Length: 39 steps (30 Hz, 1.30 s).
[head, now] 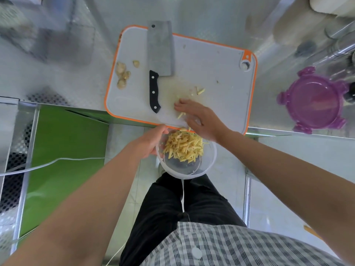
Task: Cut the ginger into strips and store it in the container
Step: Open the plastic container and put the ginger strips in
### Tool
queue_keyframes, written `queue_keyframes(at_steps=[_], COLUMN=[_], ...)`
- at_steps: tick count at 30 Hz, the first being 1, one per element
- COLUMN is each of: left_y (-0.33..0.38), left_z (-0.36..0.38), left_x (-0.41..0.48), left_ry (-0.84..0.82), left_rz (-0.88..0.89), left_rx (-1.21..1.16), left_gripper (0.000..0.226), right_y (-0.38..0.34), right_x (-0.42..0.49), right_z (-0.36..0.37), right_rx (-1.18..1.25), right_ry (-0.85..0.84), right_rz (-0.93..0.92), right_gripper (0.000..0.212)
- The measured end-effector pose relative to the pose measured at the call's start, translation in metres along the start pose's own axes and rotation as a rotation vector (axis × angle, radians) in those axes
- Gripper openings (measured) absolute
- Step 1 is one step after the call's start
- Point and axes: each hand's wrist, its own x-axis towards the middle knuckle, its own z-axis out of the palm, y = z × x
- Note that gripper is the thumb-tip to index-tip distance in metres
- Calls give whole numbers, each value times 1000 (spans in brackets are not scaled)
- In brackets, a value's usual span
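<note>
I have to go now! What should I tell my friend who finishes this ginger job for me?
Left hand grips the container just below the board's near edge.
Right hand, fingers flat, pushes strips off the board.
Knife lies on the board.
Done: most strips are in the container.
Left: sweep in the last strips, then fit the purple lid, lying at right.

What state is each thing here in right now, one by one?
container, open, held at the edge of the cutting board, partly filled.
ginger strips, mostly in the container, a few on the board.
cleaver, lying flat on the board, unheld.
purple lid, off, on the counter.
left hand, grips the container.
right hand, flat over loose strips.
</note>
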Motion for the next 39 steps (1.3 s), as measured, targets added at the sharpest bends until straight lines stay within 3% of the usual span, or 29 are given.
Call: queue_keyframes(at_steps=[7,11,15,18,21,25,30,33,35,39], left_y=[0,-1,0,0,1,3,4,5,5,4], left_z=[4,4,5,6,6,5,6,5,6,9], left_x=[0,-1,-5,-7,-9,-9,-6,-8,-9,-7], left_ry=[11,32,46,40,30,36,55,59,62,57], left_rz=[39,30,28,27,29,16,-5,-13,-3,10], left_rx=[-7,-2,2,3,-5,-2,5,34,39,22], left_gripper=[38,43,41,41,41,47,48,57,52,40], right_y=[-17,-22,1,18,19,5,-14,-15,-2,15], right_x=[-49,-33,-1,15,7,-38,-73,-50,-28,-8], right_z=[-2,-17,-27,-27,-18,-3,2,-11,-17,-13], right_rx=[-14,67,-101,-224,-300,-191,-62,-87,-175,-353], right_ry=[-161,10,197,115,22,-56,-133,35,124,7], right_rz=[-95,-74,14,102,61,-88,-145,-84,28,157], right_gripper=[37,32,44,61,66,52,40,39,50,70])
